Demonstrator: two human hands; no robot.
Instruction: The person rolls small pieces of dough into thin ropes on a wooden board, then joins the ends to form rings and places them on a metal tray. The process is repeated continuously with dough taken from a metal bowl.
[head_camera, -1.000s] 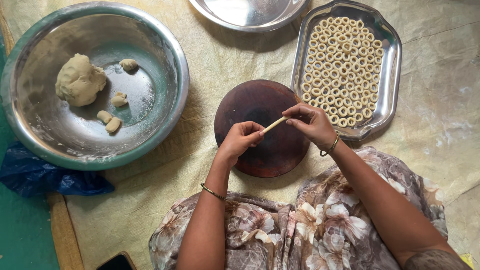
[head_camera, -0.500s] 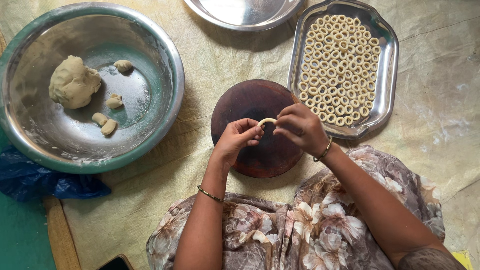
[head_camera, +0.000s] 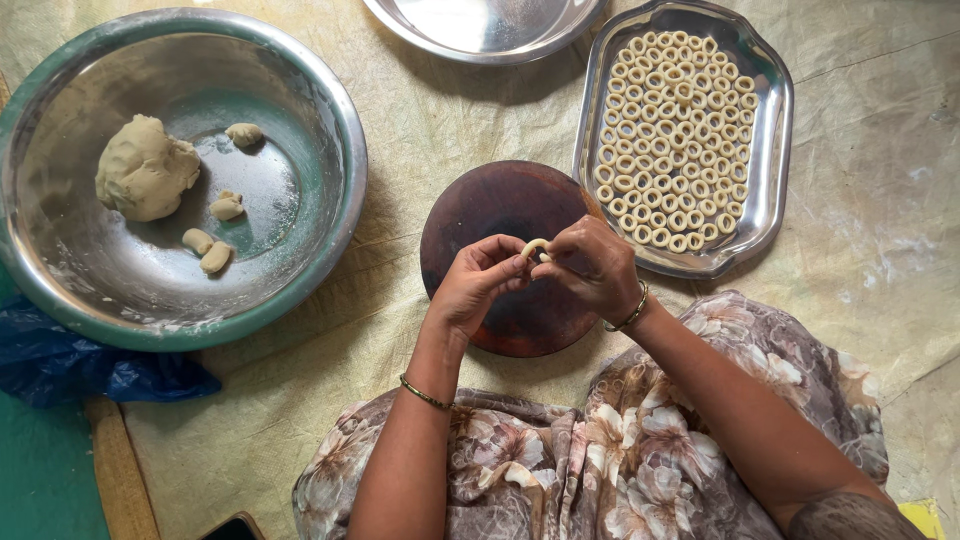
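Both of my hands meet over a round dark wooden board (head_camera: 480, 210). My left hand (head_camera: 478, 282) and my right hand (head_camera: 592, 266) pinch a thin strip of pale dough (head_camera: 535, 246), bent into a curl between the fingertips. To the upper right a steel tray (head_camera: 768, 120) holds several small dough rings (head_camera: 672, 140) packed in rows. On the left a large steel bowl (head_camera: 330, 130) holds a lump of dough (head_camera: 145, 168) and a few small dough pieces (head_camera: 208, 250).
A second steel plate (head_camera: 480, 25) lies at the top edge. Everything rests on a pale yellowish sheet (head_camera: 400, 100). A crumpled blue plastic bag (head_camera: 70, 365) and a wooden stick (head_camera: 120, 470) lie at the lower left. My floral-clothed lap fills the bottom.
The dough strip was held straight between my two hands; my hands have come together and bent it into a curl.
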